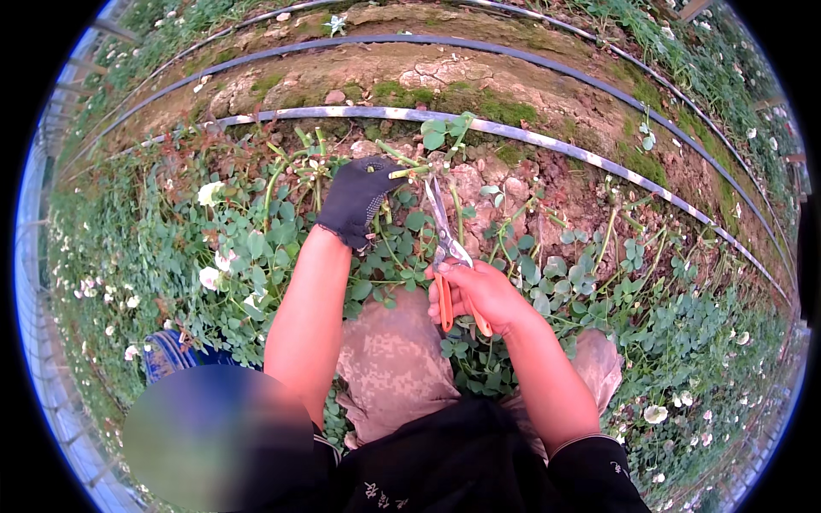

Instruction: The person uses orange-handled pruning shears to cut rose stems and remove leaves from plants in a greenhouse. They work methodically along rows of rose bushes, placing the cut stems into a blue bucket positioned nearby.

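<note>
My left hand point(354, 202) wears a dark glove with a dotted grip. Its fingers are curled around a cut green rose stem point(408, 172) low on a pruned plant, and foliage hides part of the hold. Bare and closed on the orange handles, my right hand point(490, 294) holds a pair of pruning shears point(442, 224). The blades point away from me, slightly parted at the tips, just below the cut stem ends. A short leafy shoot point(446, 131) rises beyond them. More cut stubs point(308, 144) stand left of the glove.
Leafy rose stems point(577, 276) lie bent over around my knees point(397, 346). A pale-streaked irrigation pipe point(385, 113) crosses the soil beyond the plants, with a darker pipe point(410, 40) farther off. White blooms point(209, 277) dot the foliage. Something blue point(170, 356) sits at lower left, partly covered by a blurred patch.
</note>
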Demonstrator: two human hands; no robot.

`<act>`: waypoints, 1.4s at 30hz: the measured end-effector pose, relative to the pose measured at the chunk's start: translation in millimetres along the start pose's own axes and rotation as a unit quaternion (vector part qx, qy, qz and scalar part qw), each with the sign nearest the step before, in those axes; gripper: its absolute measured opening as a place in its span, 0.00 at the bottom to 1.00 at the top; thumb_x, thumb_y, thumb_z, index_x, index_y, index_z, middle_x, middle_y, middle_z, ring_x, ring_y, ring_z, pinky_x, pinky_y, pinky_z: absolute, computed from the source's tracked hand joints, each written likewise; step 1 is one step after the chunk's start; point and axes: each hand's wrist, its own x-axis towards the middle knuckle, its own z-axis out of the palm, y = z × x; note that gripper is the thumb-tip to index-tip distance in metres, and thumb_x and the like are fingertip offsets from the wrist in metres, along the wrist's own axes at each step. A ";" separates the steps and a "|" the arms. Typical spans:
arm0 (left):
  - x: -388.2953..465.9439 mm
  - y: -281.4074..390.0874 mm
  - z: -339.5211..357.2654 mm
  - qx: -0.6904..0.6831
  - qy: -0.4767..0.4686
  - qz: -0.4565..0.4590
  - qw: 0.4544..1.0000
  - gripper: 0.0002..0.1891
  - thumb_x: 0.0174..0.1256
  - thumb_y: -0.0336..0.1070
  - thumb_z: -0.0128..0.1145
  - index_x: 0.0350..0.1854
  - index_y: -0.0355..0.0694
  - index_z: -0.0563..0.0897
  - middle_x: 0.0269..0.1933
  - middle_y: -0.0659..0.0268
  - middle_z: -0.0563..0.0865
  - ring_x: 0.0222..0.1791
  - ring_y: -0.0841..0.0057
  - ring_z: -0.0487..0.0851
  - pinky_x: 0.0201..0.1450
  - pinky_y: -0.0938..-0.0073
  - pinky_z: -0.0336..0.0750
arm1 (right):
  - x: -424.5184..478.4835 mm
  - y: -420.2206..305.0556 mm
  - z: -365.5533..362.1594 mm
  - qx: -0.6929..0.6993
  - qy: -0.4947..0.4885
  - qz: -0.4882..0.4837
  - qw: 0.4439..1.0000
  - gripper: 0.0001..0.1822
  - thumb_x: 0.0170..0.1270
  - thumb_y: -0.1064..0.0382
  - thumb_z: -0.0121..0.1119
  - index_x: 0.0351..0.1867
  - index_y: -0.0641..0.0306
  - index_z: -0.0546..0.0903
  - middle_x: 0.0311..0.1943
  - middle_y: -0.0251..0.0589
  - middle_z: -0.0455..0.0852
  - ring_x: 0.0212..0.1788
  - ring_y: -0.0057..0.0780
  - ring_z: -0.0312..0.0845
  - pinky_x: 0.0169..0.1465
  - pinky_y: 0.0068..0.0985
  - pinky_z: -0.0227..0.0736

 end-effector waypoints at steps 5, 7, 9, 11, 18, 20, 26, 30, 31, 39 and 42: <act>-16.1 -4.2 -5.3 0.101 0.073 -0.002 0.992 0.12 0.50 0.39 0.65 0.30 0.35 0.82 0.24 0.67 0.82 0.25 0.83 0.75 0.32 0.77 0.71 | 8.9 -3.7 2.6 0.033 -0.002 0.005 0.999 0.18 0.67 0.53 0.52 0.42 0.71 0.74 0.33 0.46 0.82 0.32 0.36 0.84 0.36 0.31 0.81; -34.8 0.4 -1.5 0.111 0.122 0.041 0.985 0.08 0.53 0.35 0.61 0.30 0.36 0.80 0.29 0.65 0.83 0.28 0.81 0.77 0.35 0.76 0.73 | 13.7 -3.3 4.5 0.048 -0.008 -0.001 0.999 0.19 0.67 0.53 0.52 0.41 0.71 0.74 0.33 0.46 0.82 0.32 0.37 0.84 0.36 0.32 0.81; -41.8 -4.1 0.2 0.139 0.170 0.145 0.965 0.05 0.56 0.32 0.58 0.29 0.35 0.79 0.31 0.66 0.84 0.28 0.84 0.78 0.37 0.78 0.74 | 18.1 -3.9 7.2 0.051 -0.016 -0.002 0.999 0.18 0.68 0.53 0.51 0.41 0.71 0.74 0.33 0.46 0.82 0.32 0.37 0.84 0.36 0.32 0.81; -44.1 -1.1 1.1 0.131 0.142 0.187 0.963 0.09 0.56 0.33 0.59 0.36 0.35 0.81 0.37 0.64 0.85 0.35 0.79 0.81 0.42 0.76 0.74 | 21.8 -3.6 9.8 0.064 -0.023 -0.001 0.998 0.18 0.68 0.53 0.51 0.42 0.71 0.74 0.32 0.46 0.82 0.31 0.37 0.84 0.36 0.33 0.82; -45.7 28.8 5.9 0.169 0.095 0.172 0.966 0.11 0.58 0.36 0.60 0.41 0.39 0.84 0.40 0.59 0.87 0.40 0.70 0.85 0.46 0.72 0.75 | 34.7 -3.0 13.6 0.103 -0.040 -0.030 0.993 0.18 0.68 0.54 0.50 0.42 0.71 0.76 0.27 0.42 0.81 0.27 0.35 0.82 0.33 0.32 0.80; -43.4 30.3 9.4 0.196 0.101 0.201 0.954 0.10 0.57 0.35 0.60 0.40 0.39 0.84 0.39 0.59 0.87 0.40 0.70 0.85 0.45 0.72 0.75 | 37.0 0.5 14.3 0.062 -0.018 -0.048 0.997 0.17 0.67 0.55 0.51 0.38 0.70 0.77 0.23 0.41 0.81 0.24 0.33 0.80 0.29 0.31 0.78; -45.5 44.6 16.3 0.049 0.149 0.158 0.975 0.09 0.61 0.35 0.58 0.38 0.37 0.83 0.34 0.65 0.86 0.35 0.81 0.82 0.40 0.79 0.75 | -17.6 15.8 10.1 -0.064 0.012 -0.039 0.997 0.14 0.65 0.56 0.56 0.26 0.64 0.74 0.15 0.34 0.75 0.14 0.24 0.71 0.17 0.25 0.65; -13.1 62.9 -26.9 -0.120 0.078 0.194 0.971 0.09 0.61 0.36 0.58 0.39 0.37 0.82 0.32 0.68 0.84 0.32 0.83 0.80 0.37 0.81 0.73 | -90.5 -41.7 6.8 -0.452 0.223 -0.082 0.860 0.16 0.62 0.53 0.54 0.32 0.68 0.77 0.22 0.48 0.81 0.24 0.36 0.80 0.29 0.34 0.73; -4.3 82.6 -30.0 -0.095 0.063 0.179 0.977 0.09 0.61 0.37 0.58 0.39 0.37 0.82 0.31 0.68 0.83 0.31 0.83 0.79 0.37 0.81 0.73 | -97.9 -62.1 -4.6 -0.563 0.301 -0.150 0.754 0.17 0.61 0.54 0.54 0.34 0.69 0.78 0.25 0.52 0.84 0.31 0.41 0.83 0.36 0.37 0.76; 66.7 128.8 30.7 0.331 -0.284 0.142 0.889 0.32 0.54 0.36 0.65 0.64 0.44 0.72 0.50 0.60 0.83 0.47 0.76 0.79 0.55 0.72 0.72 | -73.0 -158.6 -47.1 -0.810 0.304 -0.005 0.501 0.19 0.58 0.54 0.55 0.42 0.69 0.78 0.35 0.52 0.85 0.40 0.48 0.82 0.45 0.40 0.77; 82.2 127.3 40.1 0.406 -0.354 0.028 0.842 0.29 0.53 0.37 0.65 0.61 0.43 0.75 0.47 0.59 0.84 0.44 0.72 0.80 0.50 0.69 0.74 | -67.1 -149.9 -56.7 -0.811 0.301 -0.031 0.500 0.19 0.58 0.54 0.55 0.42 0.69 0.78 0.35 0.52 0.85 0.42 0.47 0.82 0.46 0.40 0.77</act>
